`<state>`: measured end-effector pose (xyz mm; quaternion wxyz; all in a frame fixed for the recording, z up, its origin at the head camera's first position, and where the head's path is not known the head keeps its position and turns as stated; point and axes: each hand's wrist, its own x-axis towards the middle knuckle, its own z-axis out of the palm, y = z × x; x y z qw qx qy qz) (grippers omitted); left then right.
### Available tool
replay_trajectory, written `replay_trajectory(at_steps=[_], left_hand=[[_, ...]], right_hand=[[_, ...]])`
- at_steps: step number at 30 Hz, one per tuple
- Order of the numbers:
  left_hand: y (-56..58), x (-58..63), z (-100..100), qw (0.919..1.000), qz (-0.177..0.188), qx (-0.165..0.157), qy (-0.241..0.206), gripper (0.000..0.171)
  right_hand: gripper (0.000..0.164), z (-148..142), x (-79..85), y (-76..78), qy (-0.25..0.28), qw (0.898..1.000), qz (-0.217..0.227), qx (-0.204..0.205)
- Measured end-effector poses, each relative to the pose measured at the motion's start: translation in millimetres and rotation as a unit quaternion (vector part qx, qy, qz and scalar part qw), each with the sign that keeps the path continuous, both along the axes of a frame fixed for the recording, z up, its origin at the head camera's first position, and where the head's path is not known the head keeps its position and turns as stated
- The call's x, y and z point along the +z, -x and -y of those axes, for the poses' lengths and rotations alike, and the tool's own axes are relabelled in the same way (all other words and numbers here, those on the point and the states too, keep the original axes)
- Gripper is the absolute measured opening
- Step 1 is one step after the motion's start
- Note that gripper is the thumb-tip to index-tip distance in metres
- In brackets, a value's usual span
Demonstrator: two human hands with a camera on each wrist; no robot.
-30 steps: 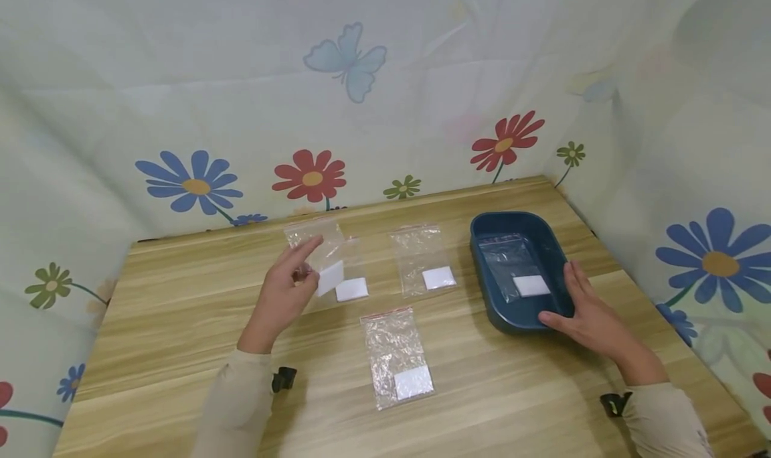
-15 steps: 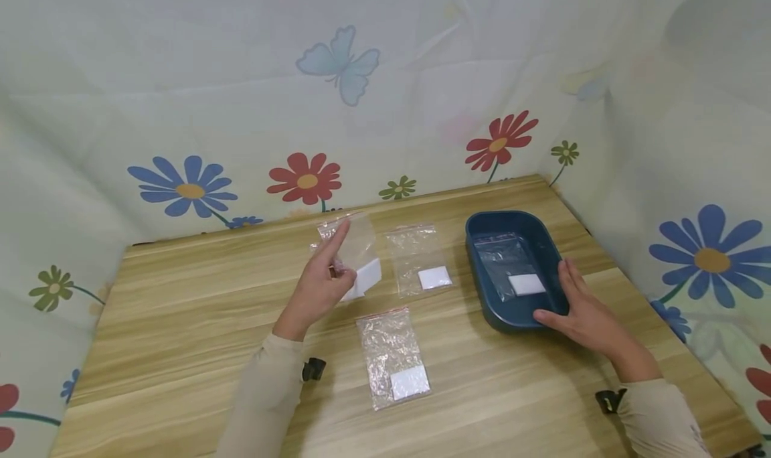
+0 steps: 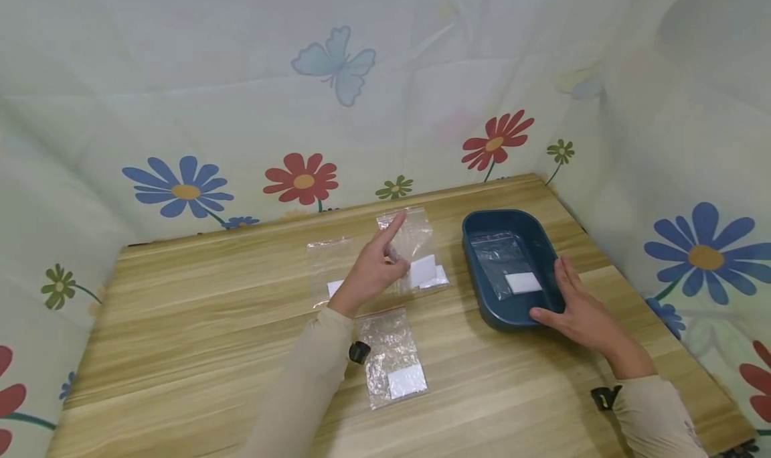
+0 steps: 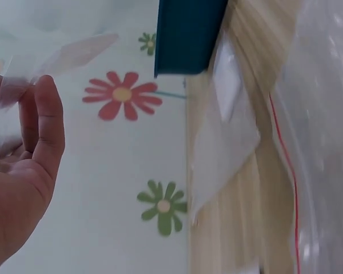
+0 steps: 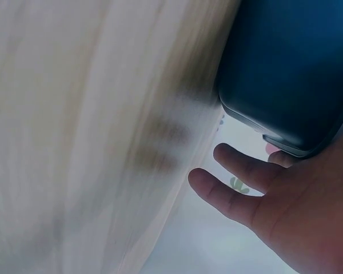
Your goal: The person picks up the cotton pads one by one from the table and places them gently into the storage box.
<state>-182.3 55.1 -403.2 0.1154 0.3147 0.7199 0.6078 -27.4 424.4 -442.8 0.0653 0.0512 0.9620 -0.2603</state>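
In the head view my left hand (image 3: 375,268) pinches a clear zip bag (image 3: 417,234) between thumb and fingers, index finger pointing out. A white label shows at the bag's lower corner. The held bag overlaps another zip bag (image 3: 442,280) lying on the table, mostly hidden behind it. The left wrist view has the thin film of the held bag (image 4: 74,57) between the fingertips. My right hand (image 3: 587,314) rests against the right side of a dark blue tray (image 3: 472,277), fingers extended and thumb at the near rim. Inside the tray lies a zip bag (image 3: 494,257) with a white label.
Two more labelled zip bags lie flat on the wooden table (image 3: 199,324): one at the front middle (image 3: 391,344), one at the left (image 3: 328,260), partly covered by my left hand. A flower-printed cloth (image 3: 241,110) stands behind the table and at its sides.
My left hand has lifted a zip bag from the left of the table and carried it rightward, toward the tray. The bag beneath its former place now shows. My right hand stays on the tray.
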Motion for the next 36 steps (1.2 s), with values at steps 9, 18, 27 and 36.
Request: replay_trajectory(at_steps=[9,18,27,36], left_hand=[[9.2,-6.6,-61.0,0.996,0.059,-0.064,-0.02,0.09],[12.5,-10.7,-128.3,0.9958,0.054,-0.029,0.067,0.089],[-3.7,-11.9,-191.7,0.9792,-0.017,-0.006,0.202,0.085],[-20.7,-21.7,-217.1,0.9417,-0.068,0.033,0.328,0.083]], right_hand=[[0.116,1.0,-0.1,3.5,0.0,1.0,0.0,0.001],[0.116,1.7,1.3,6.7,0.003,1.0,-0.002,0.007],[0.114,-1.0,0.5,5.7,0.008,1.0,-0.011,0.013],[0.115,-0.4,-1.4,-2.1,0.011,1.0,-0.017,0.007]])
